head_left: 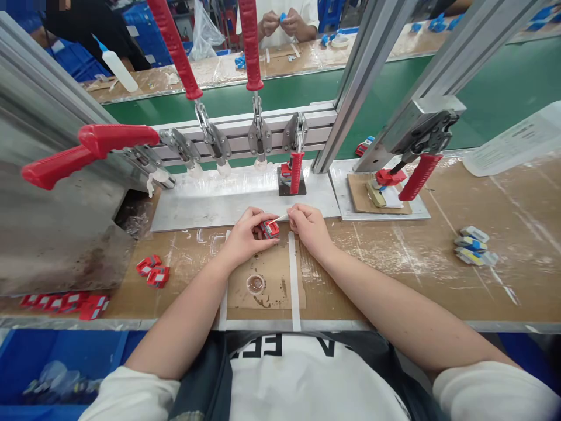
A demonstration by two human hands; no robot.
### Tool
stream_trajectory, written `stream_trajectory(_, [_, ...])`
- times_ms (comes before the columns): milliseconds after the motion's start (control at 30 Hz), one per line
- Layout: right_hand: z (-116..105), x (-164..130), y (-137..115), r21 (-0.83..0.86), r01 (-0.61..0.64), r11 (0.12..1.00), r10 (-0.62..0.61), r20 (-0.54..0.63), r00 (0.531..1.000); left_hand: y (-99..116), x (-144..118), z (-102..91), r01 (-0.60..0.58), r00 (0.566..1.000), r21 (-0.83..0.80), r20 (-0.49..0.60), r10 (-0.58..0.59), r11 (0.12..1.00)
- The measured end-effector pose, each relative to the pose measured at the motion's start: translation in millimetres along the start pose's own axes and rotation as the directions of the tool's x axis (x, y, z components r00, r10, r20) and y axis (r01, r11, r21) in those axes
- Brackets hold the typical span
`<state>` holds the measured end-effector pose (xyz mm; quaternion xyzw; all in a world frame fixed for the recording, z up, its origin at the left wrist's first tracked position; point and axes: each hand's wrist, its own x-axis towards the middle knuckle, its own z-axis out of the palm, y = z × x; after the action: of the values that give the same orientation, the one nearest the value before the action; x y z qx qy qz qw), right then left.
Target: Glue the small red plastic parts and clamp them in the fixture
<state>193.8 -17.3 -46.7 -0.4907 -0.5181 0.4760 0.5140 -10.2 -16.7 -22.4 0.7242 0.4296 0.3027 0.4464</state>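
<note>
My left hand (248,237) grips a small red and grey plastic part (270,228) between thumb and fingers, just in front of the metal plate. In my right hand (310,228) a thin pale stick (280,218) is pinched, its tip at the top of the red part. Below my hands, a small round clear dish (255,284) with brownish liquid sits on a stained cardboard sheet (280,299). Behind them, a toggle clamp with a red handle (297,173) stands over another red part (286,171) on a black block.
More red-handled toggle clamps (94,149) line the metal frame. Red parts lie at left (153,271) and along the front edge (65,304). A right-hand clamp (419,175) presses on a cardboard pad. Grey-blue pieces (474,245) lie right. A co-worker's hands (283,24) work across the green belt.
</note>
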Motion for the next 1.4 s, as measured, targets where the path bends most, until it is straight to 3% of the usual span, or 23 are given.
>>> stream_trajectory(433, [0.5, -1.1, -3.8, 0.068, -0.054, 0.996, 0.054, 0.014, 0.998, 1.8, 0.4, -1.8, -0.033, 0.998, 0.048, -0.050, 0.035, 0.998])
stream_trajectory(600, [-2.9, -9.7, -18.3, 0.006, 0.084, 0.996, -0.083, -0.051, 0.995, 2.1, 0.0, -3.0, -0.058, 0.995, 0.100, -0.071, 0.065, 0.993])
stream_trajectory(667, [-3.7, -17.5, -27.1, -0.053, 0.179, 0.982, -0.178, 0.032, 0.984, 1.1, 0.5, -3.2, -0.078, 0.993, 0.128, -0.077, 0.088, 0.989])
stream_trajectory(733, [-2.6, -25.7, -33.9, -0.107, 0.294, 0.950, -0.260, 0.252, 0.932, -0.1, 1.0, -3.2, -0.099, 0.991, 0.154, -0.077, 0.112, 0.983])
stream_trajectory(800, [0.5, -32.7, -36.8, -0.128, 0.421, 0.898, -0.313, 0.487, 0.815, -1.0, 1.1, -3.1, -0.120, 0.988, 0.165, -0.073, 0.134, 0.979])
stream_trajectory(867, [4.5, -37.4, -36.2, -0.145, 0.535, 0.832, -0.329, 0.648, 0.687, -1.0, 0.9, -3.0, -0.132, 0.987, 0.163, -0.065, 0.144, 0.978])
stream_trajectory(967, [9.5, -41.0, -32.5, -0.196, 0.655, 0.730, -0.317, 0.752, 0.578, 0.7, 0.2, -3.0, -0.145, 0.986, 0.157, -0.056, 0.156, 0.977])
stream_trajectory(1067, [12.1, -42.7, -30.8, -0.234, 0.724, 0.649, -0.324, 0.776, 0.541, 3.7, -0.4, -2.8, -0.169, 0.983, 0.165, -0.049, 0.179, 0.972])
stream_trajectory(1267, [16.9, -48.3, -37.0, -0.237, 0.751, 0.616, -0.328, 0.790, 0.518, 8.9, -2.0, -1.7, -0.219, 0.972, 0.179, -0.040, 0.230, 0.959])
stream_trajectory(1333, [15.6, -48.8, -39.5, -0.216, 0.708, 0.673, -0.330, 0.769, 0.548, 9.0, -2.2, -2.1, -0.218, 0.972, 0.179, -0.046, 0.229, 0.959])
stream_trajectory(1400, [10.5, -46.6, -40.6, -0.196, 0.625, 0.756, -0.342, 0.695, 0.632, 8.4, -2.3, -2.8, -0.215, 0.972, 0.171, -0.054, 0.227, 0.962])
